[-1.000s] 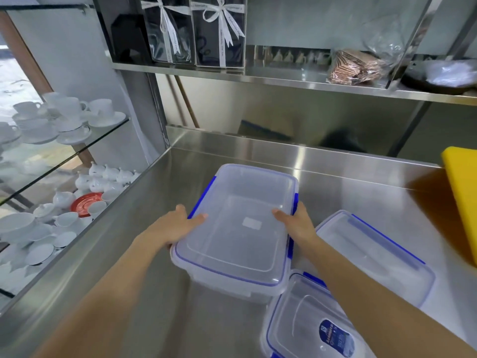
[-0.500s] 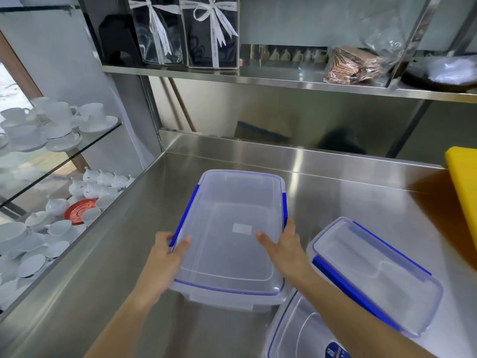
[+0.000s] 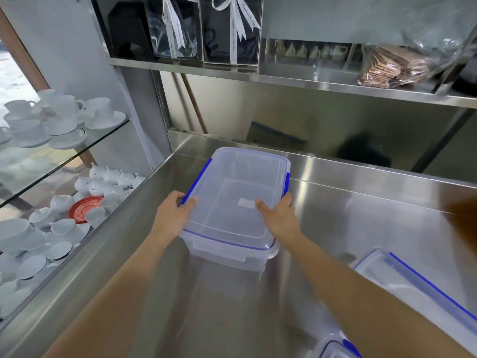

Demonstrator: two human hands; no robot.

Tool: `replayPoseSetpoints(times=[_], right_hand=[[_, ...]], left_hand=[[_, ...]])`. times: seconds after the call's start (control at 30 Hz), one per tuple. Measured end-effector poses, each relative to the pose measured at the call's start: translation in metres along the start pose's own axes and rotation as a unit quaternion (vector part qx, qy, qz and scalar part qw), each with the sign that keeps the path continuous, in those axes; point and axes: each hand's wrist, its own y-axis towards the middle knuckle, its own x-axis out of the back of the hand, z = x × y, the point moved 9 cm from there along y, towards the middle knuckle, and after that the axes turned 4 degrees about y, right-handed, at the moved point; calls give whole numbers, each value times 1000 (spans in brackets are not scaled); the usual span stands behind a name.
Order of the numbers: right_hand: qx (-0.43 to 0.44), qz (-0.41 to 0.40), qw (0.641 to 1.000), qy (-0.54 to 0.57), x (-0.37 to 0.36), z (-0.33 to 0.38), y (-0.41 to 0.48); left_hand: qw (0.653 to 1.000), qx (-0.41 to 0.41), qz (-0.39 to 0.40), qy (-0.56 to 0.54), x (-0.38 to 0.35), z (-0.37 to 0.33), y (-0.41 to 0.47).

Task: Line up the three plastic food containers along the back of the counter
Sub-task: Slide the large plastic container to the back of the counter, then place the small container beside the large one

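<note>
Now pushed farther back, the clear blue-latched container (image 3: 237, 202) nears the steel bench's (image 3: 361, 215) rear at twelve o'clock, left hand (image 3: 174, 215) and right hand (image 3: 280, 217) gripping its sides; two others wait at four o'clock.

Both bare forearms reach up from the bottom of the frame toward its middle. The left hand (image 3: 173, 215) and right hand (image 3: 280, 216) face each other, fingers curled, thumbs pointing inward.

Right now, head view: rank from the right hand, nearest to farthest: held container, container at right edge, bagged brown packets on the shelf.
From the right hand:
1. Held container, gripped at its right side.
2. Container at right edge, on the counter, lower right.
3. Bagged brown packets, upper shelf, far right.
</note>
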Motion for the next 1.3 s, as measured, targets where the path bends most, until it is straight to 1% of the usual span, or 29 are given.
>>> replayPoseSetpoints(times=[0.07, 0.17, 0.33, 0.4, 0.47, 0.53, 0.6, 0.63, 0.7, 0.73, 0.77, 0.83, 0.87, 0.9, 0.97, 1.0, 1.07, 1.13, 1.17, 1.23, 1.3], right_hand=[[-6, 0, 1000, 1, -3, 5, 15], [-20, -22, 1000, 5, 2, 6, 42], [-20, -18, 1000, 4, 11, 12, 31], [-37, -106, 993, 27, 86, -16, -8], [-40, -95, 995, 13, 88, -22, -3], [-42, -72, 996, -27, 88, -20, -1], [-30, -59, 996, -67, 87, -11, 0], [-11, -57, 994, -89, 87, -6, 1], [29, -49, 989, -133, 87, 1, 3], [45, -41, 986, -152, 86, 6, 2], [62, -34, 984, -166, 86, 9, 2], [94, -26, 974, -203, 89, 17, 1], [108, -24, 968, -224, 92, 19, -2], [120, -20, 963, -242, 97, 19, -2], [132, -20, 952, -277, 112, 13, -10], [124, -26, 950, -284, 128, 3, -18], [101, -43, 952, -284, 164, -24, -32], [70, -55, 952, -293, 195, -54, -44], [56, -62, 950, -300, 208, -69, -47], [23, -78, 946, -313, 229, -93, -54], [-18, -84, 942, -324, 244, -119, -59]], left_hand=[[1000, 5, -4, 5, -3, -2, 15], [1000, -10, 12, 20, -17, -18, 39], [1000, -15, -5, 15, -18, -17, 40], [995, -62, 75, 24, -69, -58, 0], [995, -65, 72, 35, -71, -63, 0], [992, -51, 80, 84, -74, -59, 3], [981, -29, 89, 170, -67, -52, 6], [971, -29, 74, 226, -60, -53, 6], [948, -69, 5, 311, -45, -70, -1], [944, -102, -35, 312, -38, -84, -9], [946, -140, -67, 285, -32, -101, -21], [947, -226, -95, 206, -32, -134, -53], [948, -257, -82, 167, -40, -146, -69], [952, -270, -49, 132, -54, -154, -86], [960, -254, 56, 103, -96, -157, -118], [957, -235, 123, 117, -123, -155, -137], [933, -165, 254, 195, -173, -137, -172], [895, -90, 348, 266, -207, -112, -197], [879, -55, 385, 275, -219, -102, -208], [857, -6, 448, 255, -240, -85, -224], [836, -1, 494, 240, -257, -77, -237]])
